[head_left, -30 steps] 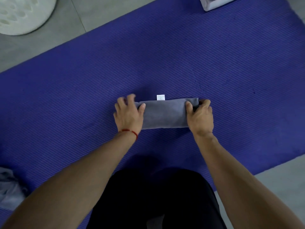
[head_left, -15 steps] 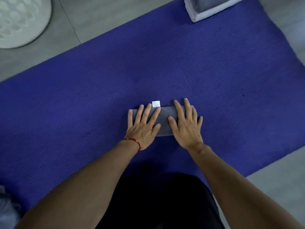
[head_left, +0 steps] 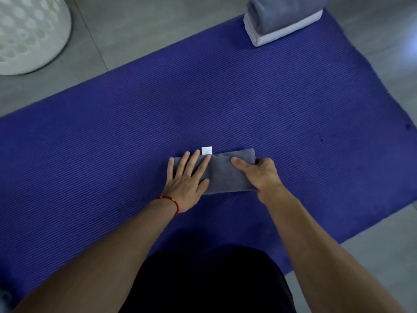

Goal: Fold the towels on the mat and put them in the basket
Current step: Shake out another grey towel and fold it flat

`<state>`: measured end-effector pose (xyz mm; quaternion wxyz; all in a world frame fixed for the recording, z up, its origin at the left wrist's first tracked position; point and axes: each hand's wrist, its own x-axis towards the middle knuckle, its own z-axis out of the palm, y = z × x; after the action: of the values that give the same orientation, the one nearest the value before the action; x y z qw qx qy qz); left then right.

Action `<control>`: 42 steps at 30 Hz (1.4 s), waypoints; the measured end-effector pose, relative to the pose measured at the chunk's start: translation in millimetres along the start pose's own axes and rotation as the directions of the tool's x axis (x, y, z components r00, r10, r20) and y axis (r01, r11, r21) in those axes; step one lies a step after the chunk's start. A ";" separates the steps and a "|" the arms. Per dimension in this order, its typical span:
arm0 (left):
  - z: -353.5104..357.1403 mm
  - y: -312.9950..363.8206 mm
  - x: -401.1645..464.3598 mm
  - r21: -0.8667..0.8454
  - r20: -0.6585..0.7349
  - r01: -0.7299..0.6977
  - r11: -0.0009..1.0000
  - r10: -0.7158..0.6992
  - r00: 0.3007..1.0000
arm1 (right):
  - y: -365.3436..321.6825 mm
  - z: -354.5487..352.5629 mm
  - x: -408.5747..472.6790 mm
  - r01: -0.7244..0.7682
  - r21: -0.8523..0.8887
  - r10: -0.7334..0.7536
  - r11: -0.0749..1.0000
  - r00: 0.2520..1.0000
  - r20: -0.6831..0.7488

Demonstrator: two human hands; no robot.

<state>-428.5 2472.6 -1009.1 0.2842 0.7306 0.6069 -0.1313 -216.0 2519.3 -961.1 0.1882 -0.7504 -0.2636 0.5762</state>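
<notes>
Both palms were flat on the grey towel (head_left: pixel 225 175) half a second ago; now only my left hand (head_left: pixel 188 177) presses it with straight fingers, while my right hand (head_left: pixel 259 172) has slid to its right end and curls round it. Probably one more fold coming. Towel's mid-mat (head_left: pixel 112 143), long axis left-right, white tag (head_left: pixel 206 150) on its far edge, basket (head_left: pixel 29 35) well off to its far left.

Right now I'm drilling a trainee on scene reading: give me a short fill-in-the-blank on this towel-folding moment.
1. The left hand lies flat on the folded grey ____.
2. The right hand grips the grey towel at its ____ end.
3. The mat under it is ____.
4. The white basket stands on the ____, off the mat.

Missing: towel; right; purple; floor
</notes>
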 end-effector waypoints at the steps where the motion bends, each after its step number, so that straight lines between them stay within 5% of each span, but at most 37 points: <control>1: 1.3 -1.9 -1.6 -0.015 -0.021 -0.008 1.000 0.007 1.000 | -2.1 -1.9 -1.9 0.040 0.002 -0.040 0.999 0.998 0.040; 9: -27.7 -33.8 -2.4 -0.086 -0.186 -0.106 0.991 0.088 0.979 | -16.0 -22.2 -7.5 0.492 -0.126 -0.455 0.861 0.857 0.240; 13: -61.0 -93.7 43.2 -0.164 -0.321 0.170 0.972 -0.215 0.922 | -59.8 -34.1 9.9 0.615 -0.175 -0.542 0.769 0.772 0.331; 17: -77.0 -145.0 101.3 -0.220 -0.277 0.430 0.876 -0.478 0.833 | -132.9 -39.9 48.2 0.720 -0.208 -0.645 0.662 0.689 0.332; 25: -61.0 -151.9 116.5 -0.141 -0.315 0.527 0.838 -0.543 0.779 | -296.5 8.8 101.6 0.800 -0.135 -0.740 0.584 0.593 0.318; 32: -64.8 -153.1 117.6 -0.133 -0.307 0.506 0.852 -0.521 0.796 | -364.1 52.2 132.6 0.753 -0.007 -0.670 0.659 0.590 0.451; 38: -61.7 -156.7 119.4 -0.129 -0.327 0.501 0.856 -0.513 0.793 | -330.0 47.8 226.8 0.677 -0.596 -0.493 0.432 0.731 0.472; 42: -61.3 -156.6 118.9 -0.123 -0.335 0.498 0.859 -0.508 0.794 | -317.8 48.2 242.2 0.608 -0.657 -0.499 0.446 0.778 0.381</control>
<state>-561.2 2620.4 -1063.6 0.1347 0.5504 0.8218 -0.0591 -271.6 2917.8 -973.0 0.0203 -0.5899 -0.7186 0.3677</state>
